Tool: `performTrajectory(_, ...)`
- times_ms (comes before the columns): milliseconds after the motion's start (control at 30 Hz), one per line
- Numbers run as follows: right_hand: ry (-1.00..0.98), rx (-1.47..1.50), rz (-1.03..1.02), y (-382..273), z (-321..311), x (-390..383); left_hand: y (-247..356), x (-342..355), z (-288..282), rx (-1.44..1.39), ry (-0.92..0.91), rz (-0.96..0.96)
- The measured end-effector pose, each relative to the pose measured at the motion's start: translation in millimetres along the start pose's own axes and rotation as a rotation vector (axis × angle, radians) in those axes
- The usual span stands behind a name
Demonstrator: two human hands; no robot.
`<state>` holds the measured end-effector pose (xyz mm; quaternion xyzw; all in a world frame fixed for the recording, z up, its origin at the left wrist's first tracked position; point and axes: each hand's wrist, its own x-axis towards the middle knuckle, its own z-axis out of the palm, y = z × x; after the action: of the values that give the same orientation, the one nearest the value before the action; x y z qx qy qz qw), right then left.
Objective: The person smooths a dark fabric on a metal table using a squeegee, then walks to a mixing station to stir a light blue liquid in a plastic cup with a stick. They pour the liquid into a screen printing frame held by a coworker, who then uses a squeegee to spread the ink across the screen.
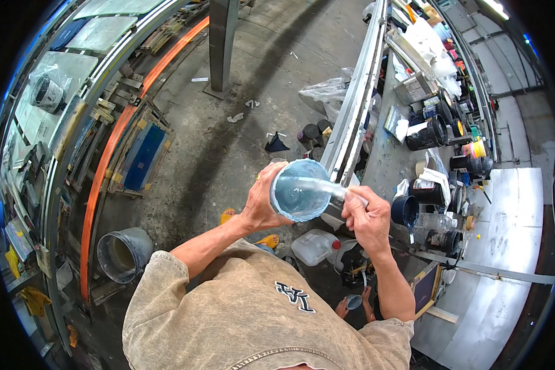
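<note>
My left hand (262, 197) is wrapped round the side of a translucent plastic tub (282, 206), held up in front of my chest with its mouth facing me. Pale blue residue coats the inner wall and the rim. In my right hand (368, 216), closed at the tub's right side, is the handle of a pale stick-like tool (317, 184). The tool reaches across into the tub and is smeared by motion, so its exact kind cannot be told.
At right runs a long bench (382, 163) crowded with black tubs (427, 134) and bottles. A white jug (314, 246) with a red cap and a bucket (124, 254) stand low down. Below right, small hands (342, 307) hold a cup. An orange rail (110, 154) curves along the left.
</note>
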<state>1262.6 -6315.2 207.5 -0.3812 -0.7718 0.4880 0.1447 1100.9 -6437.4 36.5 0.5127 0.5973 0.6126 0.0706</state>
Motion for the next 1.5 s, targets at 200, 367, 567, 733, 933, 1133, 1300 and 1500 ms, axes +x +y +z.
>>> performTrajectory(200,0.144,-0.557,-0.633,13,-9,11,0,-1,-2,0.001,-0.019,-0.027)
performTrajectory(367,-0.127,-0.215,-0.085,10,-17,-6,-3,-1,1,0.009,0.003,-0.014)
performTrajectory(567,0.001,0.05,0.08,10,-3,-5,-1,-1,5,-0.012,-0.042,0.0)
performTrajectory(733,0.152,-0.593,-0.556,7,-10,7,2,-1,2,-0.011,-0.027,-0.015)
performTrajectory(933,-0.162,-0.251,-0.065,-1,-21,-7,-2,-3,1,0.03,-0.02,-0.016)
performTrajectory(1133,-0.002,-0.121,-0.068,3,-7,-3,2,-3,6,-0.015,-0.052,0.001)
performTrajectory(1300,0.112,-0.683,-0.659,-4,-15,5,2,-3,4,0.01,-0.02,0.022)
performTrajectory(1500,-0.152,-0.296,-0.062,-9,-20,-13,-4,-6,3,0.028,-0.034,0.008)
